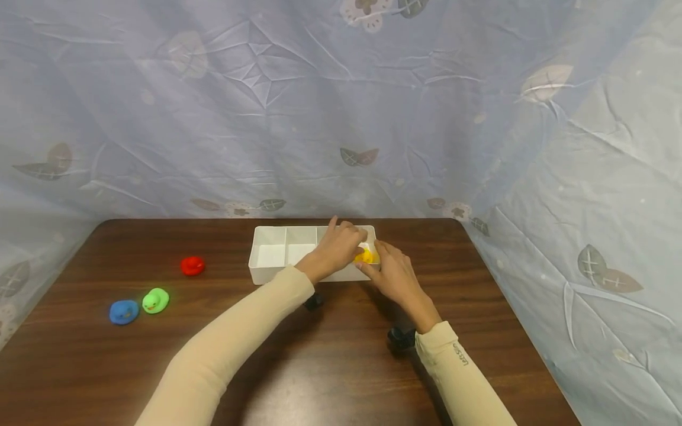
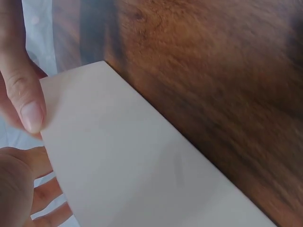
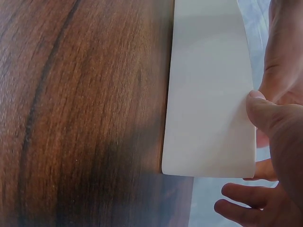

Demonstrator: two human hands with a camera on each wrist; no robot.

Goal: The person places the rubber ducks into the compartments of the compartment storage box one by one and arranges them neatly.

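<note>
A white divided box stands near the table's far edge. In its rightmost part sits a yellow toy duck, partly covered by fingers. My left hand reaches over the box, fingers loosely bent above the right part and thumb right beside the duck. At the box's right end, my right hand grips the corner, its thumb on the rim of the long near wall and its fingers around the end. Both wrist views show the near wall from outside; it hides the duck.
On the left of the brown wooden table are a red toy duck, a green toy duck and a blue toy duck. A patterned curtain hangs behind the table and along its right side.
</note>
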